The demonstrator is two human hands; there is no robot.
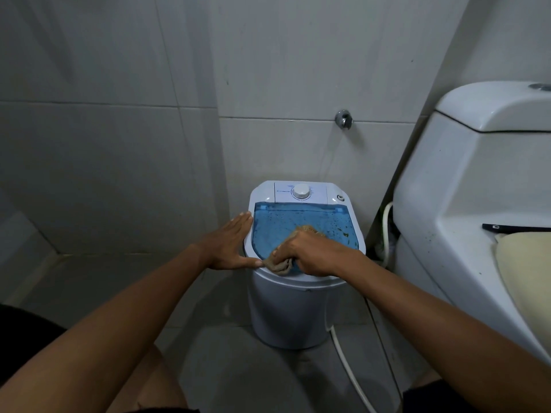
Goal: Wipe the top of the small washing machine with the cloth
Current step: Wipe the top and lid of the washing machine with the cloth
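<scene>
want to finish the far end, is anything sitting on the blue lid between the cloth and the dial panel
Nothing visible blocks it. The translucent blue lid ahead of the crumpled tan cloth carries only dark specks up to the white round dial. The left hand rests off on the rim.

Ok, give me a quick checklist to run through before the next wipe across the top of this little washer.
1. Cloth in hand: ok. The right hand grips the tan cloth on the blue lid.
2. Machine steadied: ok. The left hand rests flat against the left rim of the washing machine.
3. Lid closed: ok, it lies flat.
4. Dirt left to wipe: not ok. Dark specks show on the far right part of the lid.
5. Control panel wiped: cannot tell. The dial looks untouched by the cloth.
6. Hose clear of the hands: ok, it runs along the floor.
</scene>
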